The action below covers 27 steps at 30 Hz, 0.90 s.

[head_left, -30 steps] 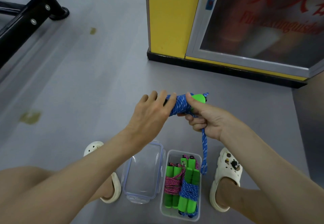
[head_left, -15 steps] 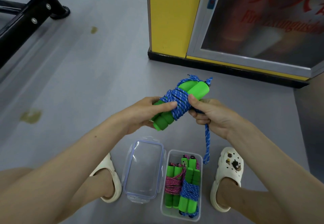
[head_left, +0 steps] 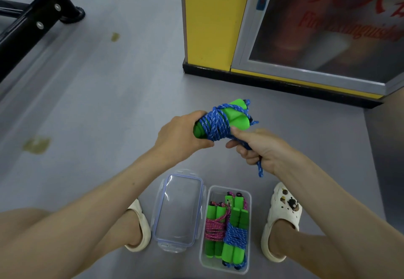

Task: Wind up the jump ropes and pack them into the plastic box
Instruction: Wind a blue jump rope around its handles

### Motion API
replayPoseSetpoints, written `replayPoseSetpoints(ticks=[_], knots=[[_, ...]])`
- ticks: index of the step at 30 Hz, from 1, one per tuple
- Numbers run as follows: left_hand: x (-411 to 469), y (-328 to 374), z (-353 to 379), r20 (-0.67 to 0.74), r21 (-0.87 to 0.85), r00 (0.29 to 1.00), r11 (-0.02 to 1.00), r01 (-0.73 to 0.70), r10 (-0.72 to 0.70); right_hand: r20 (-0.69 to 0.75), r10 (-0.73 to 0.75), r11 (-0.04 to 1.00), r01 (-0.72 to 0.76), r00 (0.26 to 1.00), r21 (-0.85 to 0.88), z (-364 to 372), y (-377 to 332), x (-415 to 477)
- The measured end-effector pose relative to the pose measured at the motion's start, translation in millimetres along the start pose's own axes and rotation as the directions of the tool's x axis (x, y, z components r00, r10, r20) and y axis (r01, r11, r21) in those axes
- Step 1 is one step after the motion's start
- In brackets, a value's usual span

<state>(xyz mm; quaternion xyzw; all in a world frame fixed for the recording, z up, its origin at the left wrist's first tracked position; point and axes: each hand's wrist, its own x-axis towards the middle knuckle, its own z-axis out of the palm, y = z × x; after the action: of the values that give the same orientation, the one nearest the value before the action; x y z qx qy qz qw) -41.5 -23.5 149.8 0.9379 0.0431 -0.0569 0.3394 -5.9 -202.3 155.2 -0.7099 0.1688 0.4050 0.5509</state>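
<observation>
I hold a blue jump rope point(head_left: 216, 125) wound around its two green foam handles, above the floor. My left hand point(head_left: 181, 135) grips the near ends of the handles. My right hand point(head_left: 255, 145) pinches the rope beside the coil, and a short loose end hangs below its fist. Between my feet stands the clear plastic box point(head_left: 248, 193). Inside it lie a wound pink rope point(head_left: 213, 228) and a wound blue rope point(head_left: 235, 235), both with green handles.
The box's clear lid point(head_left: 179, 211) lies on the grey floor just left of the box. My feet in white clogs flank both. A yellow fire-extinguisher cabinet point(head_left: 207, 23) stands ahead, and a black metal frame point(head_left: 39, 14) crosses the top left.
The bundle turned in my hands and my left hand shifted to grip the handle ends. The loose tail below my right hand grew much shorter as more rope went onto the coil.
</observation>
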Motion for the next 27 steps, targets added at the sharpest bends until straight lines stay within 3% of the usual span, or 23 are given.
replayPoseSetpoints(ticks=[4, 7, 11, 15, 18, 20, 21, 23, 25, 27], knots=[[-6, 0, 9, -0.11, 0.36, 0.968, 0.917, -0.174, 0.226, 0.078, 0.034, 0.995, -0.041, 0.996, 0.094, 5, -1, -2], [-8, -4, 17, -0.165, 0.515, 0.892, 0.808, -0.286, 0.421, 0.118, 0.05, 0.988, -0.066, 0.992, 0.138, 8, -2, -4], [-8, -6, 26, -0.218, 0.61, 0.805, 0.721, -0.329, 0.552, 0.109, 0.004, 0.986, -0.022, 0.994, 0.168, 10, -1, -4], [-5, -10, 26, -0.25, 0.587, 0.791, 0.737, -0.335, 0.559, 0.034, -0.053, 0.99, 0.048, 0.998, 0.135, 12, -1, -4], [-8, -7, 24, -0.17, 0.479, 0.861, 0.804, -0.352, 0.478, -0.068, -0.056, 0.991, 0.063, 0.996, 0.114, 12, -2, -4], [-8, 2, 17, -0.008, 0.21, 0.97, 0.948, -0.237, 0.244, -0.124, -0.063, 0.99, 0.078, 0.99, 0.116, 10, -3, -4], [-7, 7, 12, 0.114, -0.022, 0.989, 0.996, -0.091, 0.093, -0.135, -0.071, 0.989, 0.088, 0.988, 0.122, 9, -4, -4], [0, 11, 1, 0.354, -0.398, 0.928, 0.88, 0.26, -0.114, -0.12, -0.1, 0.985, 0.116, 0.988, 0.131, 9, -5, -5], [3, 10, -6, 0.492, -0.426, 0.855, 0.812, 0.399, -0.163, -0.085, -0.149, 0.98, 0.158, 0.985, 0.119, 11, -6, -7], [1, 8, -3, 0.517, -0.39, 0.839, 0.825, 0.409, -0.172, -0.076, -0.182, 0.979, 0.188, 0.98, 0.075, 14, -5, -7]])
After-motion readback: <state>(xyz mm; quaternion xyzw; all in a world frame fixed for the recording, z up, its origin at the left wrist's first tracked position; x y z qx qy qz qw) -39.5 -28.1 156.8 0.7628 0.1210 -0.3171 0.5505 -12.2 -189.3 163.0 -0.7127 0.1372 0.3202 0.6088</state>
